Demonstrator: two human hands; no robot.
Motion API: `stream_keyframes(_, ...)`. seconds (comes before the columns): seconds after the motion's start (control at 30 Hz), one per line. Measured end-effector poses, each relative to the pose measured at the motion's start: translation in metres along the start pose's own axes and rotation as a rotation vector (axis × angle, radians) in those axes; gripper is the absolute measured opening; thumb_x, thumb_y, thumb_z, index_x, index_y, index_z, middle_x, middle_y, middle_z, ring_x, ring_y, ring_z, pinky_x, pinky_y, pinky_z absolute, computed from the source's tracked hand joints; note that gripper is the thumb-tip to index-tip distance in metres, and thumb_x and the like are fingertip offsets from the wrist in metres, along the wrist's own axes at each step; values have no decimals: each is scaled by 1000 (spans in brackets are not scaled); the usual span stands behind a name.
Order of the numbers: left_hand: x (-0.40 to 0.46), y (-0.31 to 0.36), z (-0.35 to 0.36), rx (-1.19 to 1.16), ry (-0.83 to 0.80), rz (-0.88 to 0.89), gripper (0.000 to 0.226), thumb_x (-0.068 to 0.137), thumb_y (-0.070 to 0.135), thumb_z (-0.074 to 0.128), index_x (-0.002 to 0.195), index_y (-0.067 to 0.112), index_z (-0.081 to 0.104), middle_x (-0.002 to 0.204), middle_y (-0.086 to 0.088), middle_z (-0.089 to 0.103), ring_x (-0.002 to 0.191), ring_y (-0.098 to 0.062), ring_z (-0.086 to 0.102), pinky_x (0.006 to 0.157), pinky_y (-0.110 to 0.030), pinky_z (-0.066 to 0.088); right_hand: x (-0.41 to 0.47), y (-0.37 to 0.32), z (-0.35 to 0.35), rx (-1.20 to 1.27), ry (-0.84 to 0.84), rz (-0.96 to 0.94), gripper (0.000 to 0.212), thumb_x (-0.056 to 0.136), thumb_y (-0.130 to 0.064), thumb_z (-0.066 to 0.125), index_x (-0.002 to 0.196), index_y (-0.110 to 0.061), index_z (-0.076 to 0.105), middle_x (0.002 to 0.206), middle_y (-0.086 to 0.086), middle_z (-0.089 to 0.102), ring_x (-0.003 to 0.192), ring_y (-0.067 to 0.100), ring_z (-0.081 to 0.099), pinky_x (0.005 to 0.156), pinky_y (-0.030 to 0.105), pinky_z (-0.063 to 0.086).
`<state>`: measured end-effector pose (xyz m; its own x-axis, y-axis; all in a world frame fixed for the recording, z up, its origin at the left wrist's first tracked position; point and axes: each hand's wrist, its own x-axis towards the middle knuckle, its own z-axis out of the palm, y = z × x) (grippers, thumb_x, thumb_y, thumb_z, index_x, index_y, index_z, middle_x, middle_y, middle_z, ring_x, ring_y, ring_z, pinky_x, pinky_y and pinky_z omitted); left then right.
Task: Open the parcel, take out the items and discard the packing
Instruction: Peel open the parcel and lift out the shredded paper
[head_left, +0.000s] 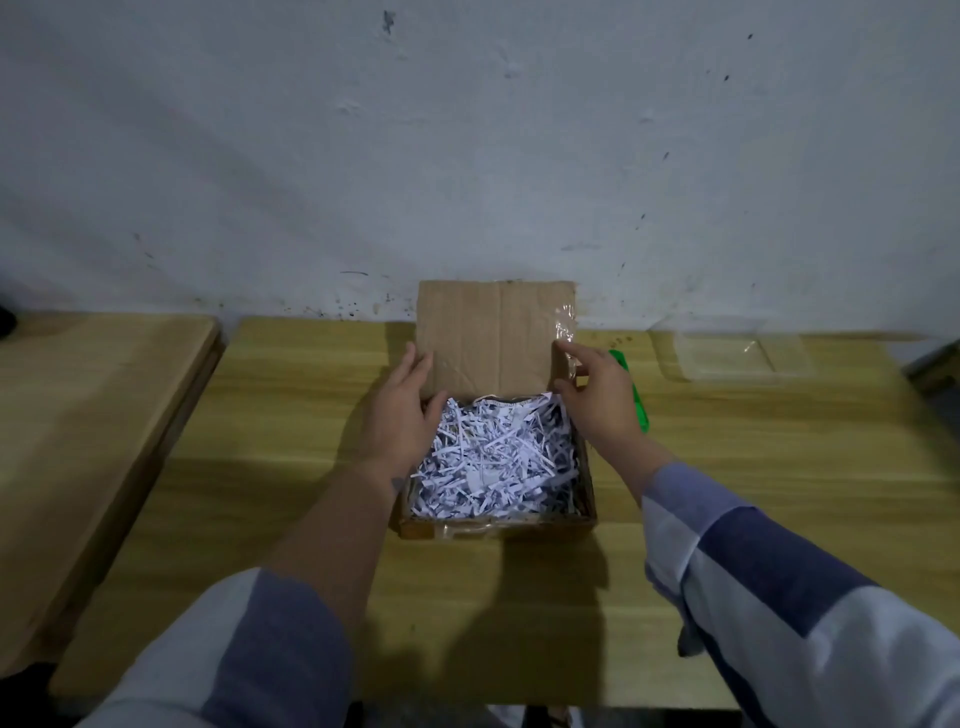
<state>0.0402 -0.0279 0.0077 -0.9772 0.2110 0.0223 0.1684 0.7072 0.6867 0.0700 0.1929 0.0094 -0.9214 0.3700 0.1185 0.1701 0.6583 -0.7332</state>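
Observation:
A small cardboard parcel box (496, 527) sits on the wooden table (779, 467) with its lid flap (488, 338) raised upright at the far side. Shredded white paper (493, 457) fills the box and hides whatever lies beneath. My left hand (402, 410) rests against the flap's left edge and the box's left wall, fingers apart. My right hand (597, 400) pinches the flap's right edge, where clear tape (565, 325) hangs loose.
A green tool (631, 389) lies on the table right of the box, partly behind my right hand. A clear plastic tray (743, 356) sits at the back right. A second wooden table (93, 415) stands to the left. The wall is close behind.

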Motion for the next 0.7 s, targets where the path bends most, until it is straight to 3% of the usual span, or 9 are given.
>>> stream_keyframes(0.07,-9,2,-1,80,-24,7,60,97,32,51,150,22,25,160,9,7,145,-19,21,113,-32,22,-12,-4,-1,-38,-4,20,46,82,-1,64,127,-9,59,127,14,59,107,27,60,95,31,45)
stream_keyframes(0.13,-22,6,-2,174,-39,34,60,98,38,46,151,22,23,161,7,5,145,-21,21,118,-43,23,-26,-7,-1,-116,-21,6,38,84,-4,61,123,-5,61,134,14,56,114,29,58,101,32,43)
stream_keyframes(0.23,-42,7,-3,263,-122,101,60,98,45,41,151,25,22,161,4,10,145,-20,21,117,-45,22,-52,-12,1,-228,-128,-1,30,88,-11,55,117,-6,64,139,13,51,113,30,58,91,31,46)
stream_keyframes(0.3,-51,2,0,308,-242,137,63,97,50,39,152,27,19,160,2,15,146,-18,18,119,-42,16,-69,-17,3,-299,-222,6,28,91,-15,50,115,-6,62,135,14,53,122,33,52,93,35,43)
stream_keyframes(0.4,-58,-4,4,434,-336,184,65,94,56,37,151,31,18,160,1,17,147,-17,17,121,-41,8,-88,-23,9,-518,-358,-24,25,97,-22,39,112,-11,56,135,6,51,145,28,20,113,56,16)
stream_keyframes(0.47,-60,-4,5,508,-335,206,66,94,58,37,151,31,19,160,0,18,146,-18,20,121,-42,7,-96,-24,13,-582,-413,-59,24,97,-20,35,107,-14,56,132,2,52,146,22,17,111,64,5)
stream_keyframes(0.53,-61,-4,3,529,-336,224,68,92,59,39,151,30,20,160,-1,19,145,-18,22,121,-42,7,-100,-26,13,-541,-415,-60,18,94,-16,38,97,-17,56,120,2,56,138,20,34,111,61,12)
stream_keyframes(0.6,-61,-5,0,510,-330,249,71,91,59,43,151,29,19,160,-1,18,146,-17,19,121,-38,5,-101,-29,11,-470,-354,-54,15,87,-10,45,90,-22,54,112,4,61,121,26,51,106,47,28)
stream_keyframes(0.7,-58,-3,-6,460,-294,314,79,87,55,55,151,28,18,161,1,14,146,-15,18,119,-34,7,-94,-29,6,-416,-253,-107,39,81,-6,52,119,-18,53,125,9,58,116,30,54,100,40,38)
